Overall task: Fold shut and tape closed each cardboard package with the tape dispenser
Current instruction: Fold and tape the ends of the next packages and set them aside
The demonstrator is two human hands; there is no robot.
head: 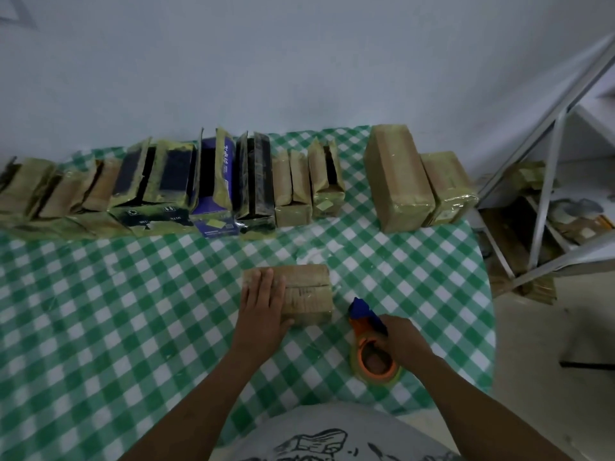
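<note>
A small brown cardboard package (307, 291) lies in the middle of the table with its flaps folded down. My left hand (263, 309) rests flat on its left half and front edge, pressing it down. To the right of it, my right hand (401, 341) grips the tape dispenser (371, 341), which has an orange body, a blue front blade guard and a roll of tape. The dispenser's blue tip points toward the package's right end and stands a little apart from it.
A row of open packages (173, 184) with raised flaps stands along the back of the green checked tablecloth (100, 311). Two closed taped packages (399, 181) sit at the back right. A white metal rack (545, 181) with more cardboard stands right of the table.
</note>
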